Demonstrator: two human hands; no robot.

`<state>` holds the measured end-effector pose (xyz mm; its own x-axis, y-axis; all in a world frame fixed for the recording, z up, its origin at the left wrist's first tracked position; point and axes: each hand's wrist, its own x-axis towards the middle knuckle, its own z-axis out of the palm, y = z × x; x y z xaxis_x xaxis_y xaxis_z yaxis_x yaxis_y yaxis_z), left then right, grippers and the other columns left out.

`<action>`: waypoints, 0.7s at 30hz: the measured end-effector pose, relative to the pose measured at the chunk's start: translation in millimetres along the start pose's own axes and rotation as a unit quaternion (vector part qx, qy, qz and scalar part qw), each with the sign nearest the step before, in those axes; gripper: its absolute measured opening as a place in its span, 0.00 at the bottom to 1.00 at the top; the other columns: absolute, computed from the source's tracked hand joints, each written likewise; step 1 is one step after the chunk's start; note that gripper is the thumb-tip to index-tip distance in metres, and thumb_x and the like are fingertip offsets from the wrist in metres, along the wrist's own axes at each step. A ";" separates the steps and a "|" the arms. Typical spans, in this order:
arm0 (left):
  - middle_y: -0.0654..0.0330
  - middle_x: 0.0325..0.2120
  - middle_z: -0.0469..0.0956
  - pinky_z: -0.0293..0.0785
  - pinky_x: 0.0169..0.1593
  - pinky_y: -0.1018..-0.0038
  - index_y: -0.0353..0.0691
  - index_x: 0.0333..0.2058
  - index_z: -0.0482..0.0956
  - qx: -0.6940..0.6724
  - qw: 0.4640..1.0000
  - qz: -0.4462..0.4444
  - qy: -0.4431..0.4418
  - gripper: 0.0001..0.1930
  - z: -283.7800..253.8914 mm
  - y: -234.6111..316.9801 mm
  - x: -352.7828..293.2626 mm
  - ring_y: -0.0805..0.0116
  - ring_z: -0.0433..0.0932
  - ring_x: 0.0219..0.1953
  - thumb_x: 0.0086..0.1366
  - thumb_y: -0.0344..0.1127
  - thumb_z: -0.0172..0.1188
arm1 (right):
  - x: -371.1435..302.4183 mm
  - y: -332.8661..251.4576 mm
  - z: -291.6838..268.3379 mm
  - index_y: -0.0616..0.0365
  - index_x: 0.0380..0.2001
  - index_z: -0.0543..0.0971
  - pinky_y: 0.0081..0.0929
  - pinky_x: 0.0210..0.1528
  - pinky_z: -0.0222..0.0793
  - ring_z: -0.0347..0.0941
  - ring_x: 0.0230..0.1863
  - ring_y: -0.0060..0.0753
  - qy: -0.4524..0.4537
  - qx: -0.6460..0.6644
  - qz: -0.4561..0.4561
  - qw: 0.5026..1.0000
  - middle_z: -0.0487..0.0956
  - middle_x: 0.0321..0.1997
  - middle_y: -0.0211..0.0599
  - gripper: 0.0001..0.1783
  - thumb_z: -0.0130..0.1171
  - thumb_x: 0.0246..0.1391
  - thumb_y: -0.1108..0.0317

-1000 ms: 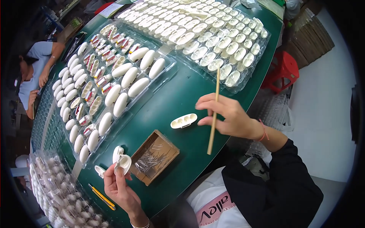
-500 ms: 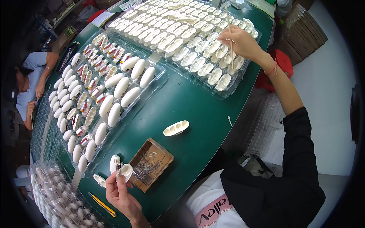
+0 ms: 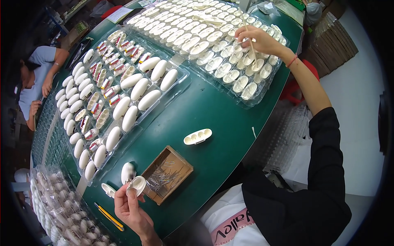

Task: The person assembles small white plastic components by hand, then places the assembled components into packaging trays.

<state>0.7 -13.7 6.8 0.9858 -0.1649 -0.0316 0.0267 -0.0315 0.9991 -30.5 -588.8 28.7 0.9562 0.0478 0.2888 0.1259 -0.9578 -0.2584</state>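
Your right grip, curled closed round a stick, has swung over the white shells (touching or not, I can't tell), putting them within reach; your left grip pinches a white cup beside the cardboard box.

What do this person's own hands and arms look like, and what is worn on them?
The right hand is ungloved, with a thin red band at the wrist; its black sleeve stops well short of it. The left hand is ungloved too; its sleeve is out of view.
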 end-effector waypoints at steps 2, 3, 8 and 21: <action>0.58 0.30 0.80 0.65 0.29 0.84 0.31 0.42 0.76 -0.004 1.000 0.000 -0.001 0.10 -0.6 0.5 -0.3 0.79 0.72 0.26 0.67 0.32 0.57 | 1.6 -4.3 -13.3 0.56 0.36 0.80 0.28 0.49 0.72 0.74 0.48 0.34 0.009 0.046 0.011 0.999 0.78 0.43 0.33 0.10 0.64 0.47 0.78; 0.60 0.30 0.79 0.64 0.29 0.84 0.32 0.43 0.76 0.004 1.000 0.000 -0.005 0.11 -0.9 1.2 -0.5 0.80 0.70 0.26 0.67 0.33 0.56 | 1.5 -9.2 -19.4 0.58 0.37 0.79 0.25 0.46 0.73 0.76 0.44 0.31 0.016 0.080 0.042 0.996 0.79 0.41 0.34 0.09 0.62 0.51 0.76; 0.58 0.31 0.79 0.66 0.30 0.84 0.31 0.43 0.76 -0.005 1.000 -0.011 0.013 0.10 -2.8 5.3 -3.1 0.79 0.72 0.26 0.66 0.31 0.57 | 17.2 -102.1 -21.3 0.67 0.41 0.78 0.16 0.33 0.77 0.80 0.32 0.22 0.038 0.224 0.072 0.971 0.81 0.32 0.35 0.11 0.60 0.59 0.70; 0.57 0.34 0.80 0.69 0.32 0.84 0.28 0.45 0.75 -0.080 0.996 -0.026 -0.023 0.11 -10.4 -2.1 3.6 0.78 0.75 0.30 0.66 0.27 0.56 | 42.3 -313.9 107.8 0.69 0.39 0.80 0.15 0.31 0.77 0.80 0.31 0.21 -0.187 0.631 0.049 0.752 0.82 0.32 0.38 0.11 0.59 0.58 0.70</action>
<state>5.9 -4.0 4.9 0.9740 -0.2119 -0.0802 0.1067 0.1164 0.9875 -1.2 -255.6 22.6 0.9550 0.2966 -0.0057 -0.0240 0.0579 -0.9980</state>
